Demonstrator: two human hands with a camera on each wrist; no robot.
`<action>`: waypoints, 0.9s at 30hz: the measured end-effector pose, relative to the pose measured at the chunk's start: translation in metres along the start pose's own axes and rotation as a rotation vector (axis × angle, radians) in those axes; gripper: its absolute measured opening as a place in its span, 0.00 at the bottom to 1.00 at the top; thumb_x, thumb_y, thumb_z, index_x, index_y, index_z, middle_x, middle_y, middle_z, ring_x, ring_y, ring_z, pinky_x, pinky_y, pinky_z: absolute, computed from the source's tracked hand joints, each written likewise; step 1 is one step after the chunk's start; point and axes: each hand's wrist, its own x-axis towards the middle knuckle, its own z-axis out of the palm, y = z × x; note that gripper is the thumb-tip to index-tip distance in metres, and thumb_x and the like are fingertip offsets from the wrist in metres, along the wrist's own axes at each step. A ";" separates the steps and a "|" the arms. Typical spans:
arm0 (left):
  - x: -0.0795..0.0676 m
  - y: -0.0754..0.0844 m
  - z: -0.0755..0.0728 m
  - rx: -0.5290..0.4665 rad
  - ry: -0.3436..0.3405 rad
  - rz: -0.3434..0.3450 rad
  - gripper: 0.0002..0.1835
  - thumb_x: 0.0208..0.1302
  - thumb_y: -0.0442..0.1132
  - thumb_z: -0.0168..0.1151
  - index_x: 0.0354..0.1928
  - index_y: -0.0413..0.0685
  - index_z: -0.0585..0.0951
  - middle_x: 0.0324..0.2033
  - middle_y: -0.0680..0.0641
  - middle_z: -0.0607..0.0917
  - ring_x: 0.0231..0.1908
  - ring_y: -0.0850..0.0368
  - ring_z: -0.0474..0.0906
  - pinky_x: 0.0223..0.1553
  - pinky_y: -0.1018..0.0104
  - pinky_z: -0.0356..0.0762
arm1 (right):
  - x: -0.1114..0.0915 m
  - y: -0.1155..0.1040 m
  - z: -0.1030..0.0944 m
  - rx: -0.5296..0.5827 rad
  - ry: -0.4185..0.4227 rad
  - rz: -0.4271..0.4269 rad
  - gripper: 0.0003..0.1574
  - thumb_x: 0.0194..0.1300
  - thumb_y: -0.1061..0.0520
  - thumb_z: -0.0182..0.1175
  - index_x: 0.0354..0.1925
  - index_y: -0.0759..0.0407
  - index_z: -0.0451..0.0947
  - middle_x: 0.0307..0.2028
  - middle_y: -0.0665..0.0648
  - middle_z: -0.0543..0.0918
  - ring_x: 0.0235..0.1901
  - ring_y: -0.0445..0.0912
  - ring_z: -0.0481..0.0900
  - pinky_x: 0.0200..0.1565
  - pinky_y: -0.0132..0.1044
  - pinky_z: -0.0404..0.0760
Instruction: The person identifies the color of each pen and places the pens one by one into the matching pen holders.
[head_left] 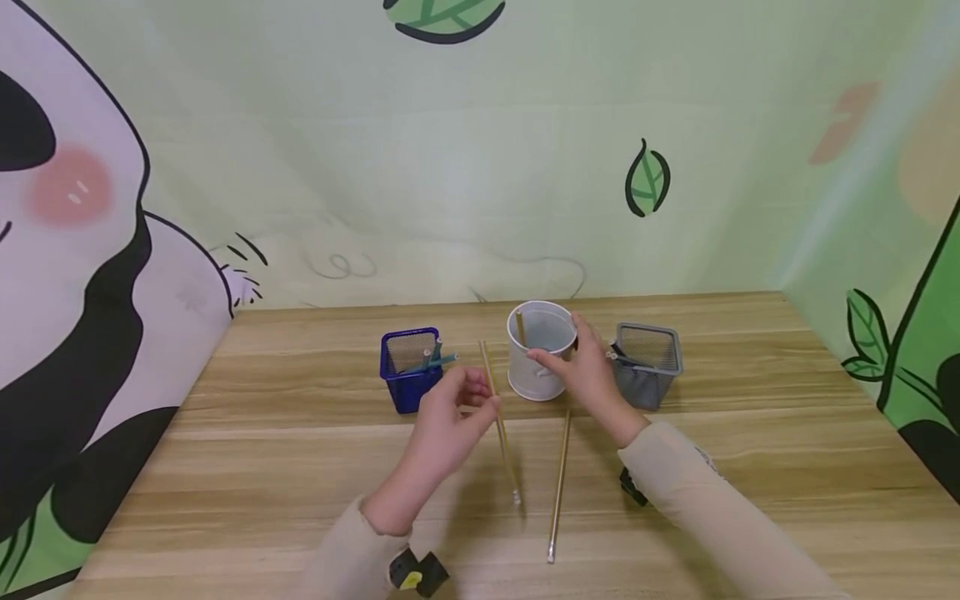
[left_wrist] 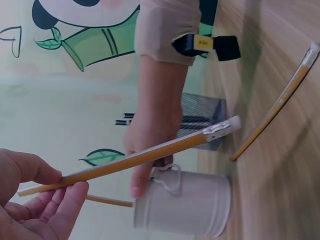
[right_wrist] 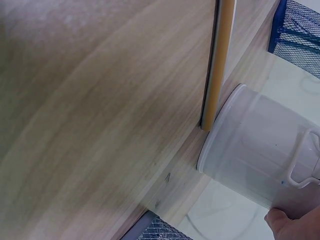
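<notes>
My left hand (head_left: 450, 421) pinches a yellow pencil (head_left: 504, 442) between thumb and fingers, close to its far end. In the left wrist view the white eraser (left_wrist: 235, 122) and metal band of that pencil point away from the hand. My right hand (head_left: 592, 379) holds a small white bucket (head_left: 536, 385) at its right rim, with the thumb toward the front. One yellow pencil (head_left: 521, 327) leans inside the bucket. Another yellow pencil (head_left: 559, 492) lies on the wooden table in front of the bucket, eraser toward me.
Left of the bucket stands a blue mesh pen holder (head_left: 411, 392) with several blue-green pencils. A grey mesh pen holder (head_left: 648, 385) with dark pencils is to the right, partly behind the right hand. A printed cloth wall (head_left: 465, 183) rises behind the table (head_left: 285, 467).
</notes>
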 end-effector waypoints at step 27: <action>0.008 0.022 -0.004 -0.219 0.210 0.213 0.08 0.58 0.22 0.59 0.38 0.32 0.71 0.36 0.36 0.81 0.38 0.61 0.80 0.34 0.72 0.81 | 0.000 0.001 0.000 0.021 0.001 -0.020 0.53 0.54 0.48 0.70 0.67 0.69 0.56 0.59 0.71 0.68 0.59 0.61 0.69 0.58 0.54 0.71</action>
